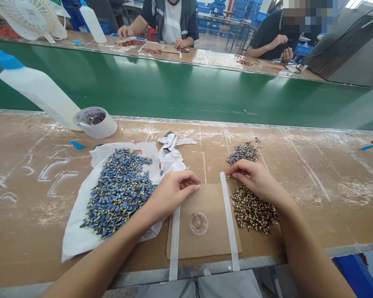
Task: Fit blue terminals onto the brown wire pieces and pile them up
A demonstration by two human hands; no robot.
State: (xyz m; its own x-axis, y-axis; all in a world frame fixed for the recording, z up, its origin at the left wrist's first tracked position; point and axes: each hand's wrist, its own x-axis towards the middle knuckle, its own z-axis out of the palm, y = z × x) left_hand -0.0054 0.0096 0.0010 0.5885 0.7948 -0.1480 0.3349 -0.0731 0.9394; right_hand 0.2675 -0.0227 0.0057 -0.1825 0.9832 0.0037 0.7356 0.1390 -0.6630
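Note:
My left hand [173,191] rests on the bench with its fingers pinched together at the top edge of a taped-down cardboard pad [211,236]; what it pinches is too small to name. My right hand [255,179] is curled in a pinch just right of the pad's white tape strip [229,223], above a heap of dark red-and-yellow small parts [253,212]. A large heap of blue small parts [116,192] lies on a white sheet [77,236] to the left. A smaller blue pile [244,152] sits beyond my right hand. A small clear round dish [199,223] lies on the pad.
A roll of tape [96,122] and a white squeeze bottle with a blue cap [34,89] stand at the back left. A green conveyor belt [186,89] runs behind the bench. Two other people work at the far side, and a white fan [27,16] stands there.

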